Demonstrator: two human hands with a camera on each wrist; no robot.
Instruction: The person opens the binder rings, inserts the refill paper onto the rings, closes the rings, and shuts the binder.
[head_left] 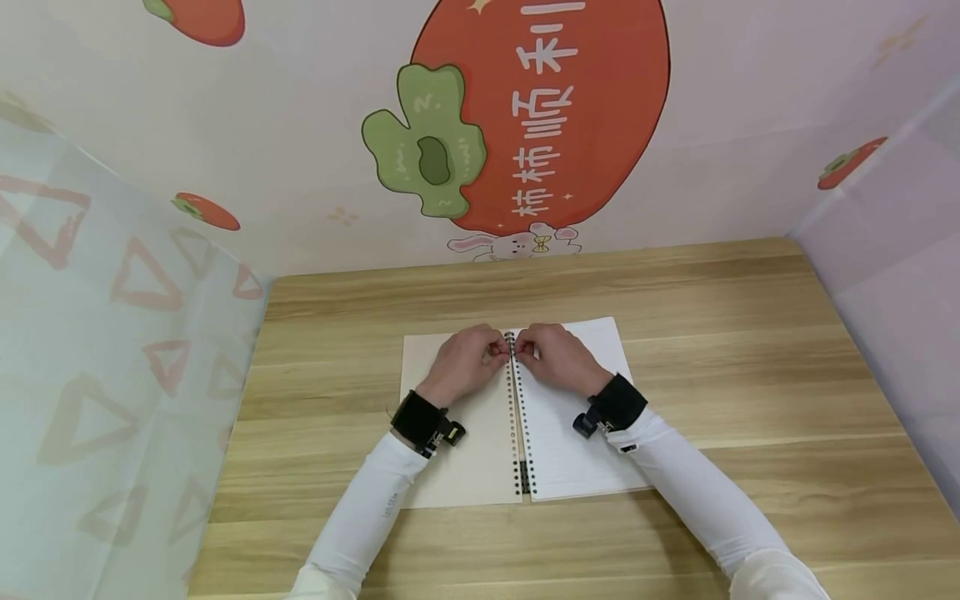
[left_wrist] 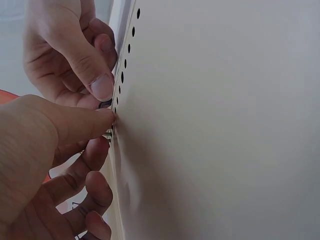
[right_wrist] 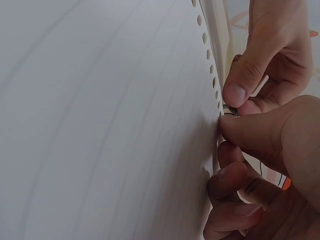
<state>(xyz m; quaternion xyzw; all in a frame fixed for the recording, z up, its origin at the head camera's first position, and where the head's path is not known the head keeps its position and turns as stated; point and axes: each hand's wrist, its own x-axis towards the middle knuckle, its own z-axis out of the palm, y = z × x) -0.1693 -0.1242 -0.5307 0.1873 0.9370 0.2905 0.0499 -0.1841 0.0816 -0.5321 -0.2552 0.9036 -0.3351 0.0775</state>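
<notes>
A loose-leaf notebook lies spread on the table, with a beige cover (head_left: 457,467) on the left and lined white sheets (head_left: 585,454) on the right. Punched holes run along both inner edges. At the top of the spine is a dark ring binder strip (head_left: 510,338); another dark strip (head_left: 524,477) sits near the bottom. My left hand (head_left: 467,360) pinches the upper strip from the cover side, thumb against the holed edge. From the sheet side my right hand (head_left: 558,358) pinches the same strip. Fingertips hide most of the rings in both wrist views.
The wooden table (head_left: 750,358) extends on both sides of the notebook. Behind it rises a printed backdrop (head_left: 315,150), with pale side panels at left and right. Black wrist straps with small cameras sit on both wrists.
</notes>
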